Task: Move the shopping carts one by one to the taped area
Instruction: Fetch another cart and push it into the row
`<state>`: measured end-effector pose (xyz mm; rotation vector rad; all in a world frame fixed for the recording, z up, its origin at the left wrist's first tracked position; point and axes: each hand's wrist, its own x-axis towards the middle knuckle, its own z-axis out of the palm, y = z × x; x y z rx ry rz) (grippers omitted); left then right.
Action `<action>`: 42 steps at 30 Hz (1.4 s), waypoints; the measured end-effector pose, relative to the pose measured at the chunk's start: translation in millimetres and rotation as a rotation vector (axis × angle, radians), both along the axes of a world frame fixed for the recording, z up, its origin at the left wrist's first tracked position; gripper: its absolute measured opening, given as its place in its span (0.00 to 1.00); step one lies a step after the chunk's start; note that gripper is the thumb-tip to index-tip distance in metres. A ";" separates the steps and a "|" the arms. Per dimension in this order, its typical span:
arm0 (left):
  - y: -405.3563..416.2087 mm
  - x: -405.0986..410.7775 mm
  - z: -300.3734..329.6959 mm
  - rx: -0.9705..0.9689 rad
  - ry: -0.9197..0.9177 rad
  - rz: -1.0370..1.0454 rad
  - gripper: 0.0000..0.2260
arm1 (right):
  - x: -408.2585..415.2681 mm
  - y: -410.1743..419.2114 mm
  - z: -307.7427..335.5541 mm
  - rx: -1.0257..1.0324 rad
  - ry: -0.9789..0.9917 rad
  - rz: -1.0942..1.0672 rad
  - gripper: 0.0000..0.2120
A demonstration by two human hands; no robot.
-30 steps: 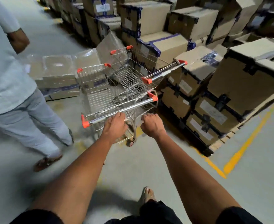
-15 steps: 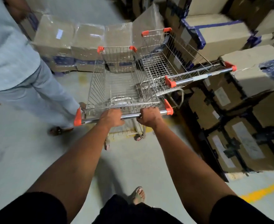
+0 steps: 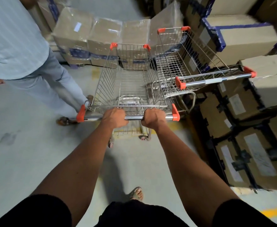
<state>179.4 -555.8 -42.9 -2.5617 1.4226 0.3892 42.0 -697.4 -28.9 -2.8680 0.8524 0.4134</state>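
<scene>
A wire shopping cart [image 3: 101, 76] with orange corner caps stands straight in front of me, its basket empty. My left hand [image 3: 114, 117] and my right hand [image 3: 153, 117] are both closed around its chrome handle bar [image 3: 134, 118]. A second, similar cart [image 3: 198, 51] stands just to the right, angled away, its handle [image 3: 216, 81] pointing right and its basket side close against the first cart. Faint yellow tape [image 3: 175, 126] shows on the floor beneath the carts.
A person in a light shirt and trousers [image 3: 41, 79] walks close on the left. Plastic-wrapped cardboard boxes [image 3: 88, 36] stand ahead; stacked taped boxes [image 3: 249, 128] wall the right side. A yellow floor line [image 3: 275, 212] runs at lower right. Grey concrete floor [image 3: 28, 153] spreads left.
The cart I hold has swung apart from the second cart and now points straight ahead. My view has turned left, and the walking person has moved further along on the left.
</scene>
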 end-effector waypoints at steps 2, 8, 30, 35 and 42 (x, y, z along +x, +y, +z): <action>10.1 -12.7 1.7 0.000 0.001 0.003 0.14 | -11.1 9.5 -1.0 -0.003 -0.007 0.008 0.07; 45.0 -54.3 6.3 0.019 -0.004 0.013 0.15 | -45.3 38.0 -6.9 0.020 0.001 0.027 0.12; 185.4 -333.9 12.5 0.000 0.113 0.319 0.12 | -272.6 143.3 -2.0 -0.035 0.018 0.348 0.13; 200.0 -389.3 7.6 -0.081 0.071 0.433 0.14 | -310.2 150.5 4.7 -0.004 0.047 0.441 0.12; 203.0 -489.9 6.9 -0.034 0.045 0.672 0.15 | -380.3 143.1 -6.6 -0.005 0.000 0.700 0.14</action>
